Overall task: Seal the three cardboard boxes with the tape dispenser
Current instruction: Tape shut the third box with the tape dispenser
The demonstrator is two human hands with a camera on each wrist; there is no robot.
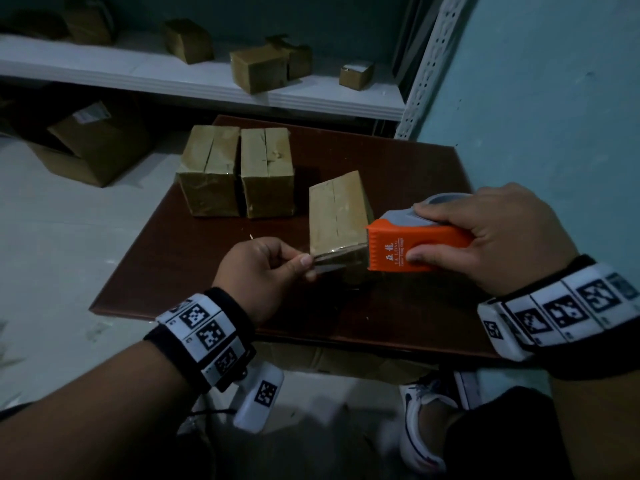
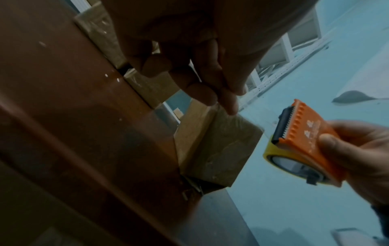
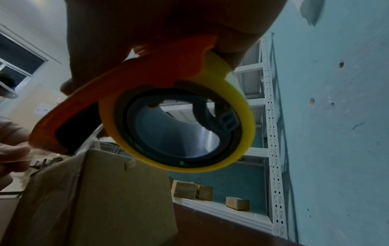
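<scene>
— Boxes first: where do they sit, and can their contents be seen?

— Three cardboard boxes stand on the dark brown table (image 1: 398,174), flaps down, so their contents are hidden. The far-left box (image 1: 207,174) and the middle box (image 1: 266,171) stand side by side, almost touching, well beyond the fingertips. The near box (image 1: 337,213) sits between the two hands, tilted, with glossy tape already over its top seam.

— And the hands?

— The right hand (image 1: 498,237) grips the orange tape dispenser (image 1: 412,247), thumb on its orange face, fingers curled over the grey top; the toothed edge is just beside the near box's front corner. The left hand (image 1: 256,271) pinches a strip of clear tape (image 1: 329,266) between thumb and forefinger, just in front of that box's lower edge.

— What does one view give that another lacks?

— The right wrist view shows the yellow tape roll (image 3: 238,103) seated in the dispenser, hidden from the head view. The left wrist view shows the black serrated blade (image 2: 282,126). Only the head view shows all three boxes together, plus more boxes on the white shelf (image 1: 173,77) behind and a larger carton (image 1: 97,143) on the floor.
</scene>
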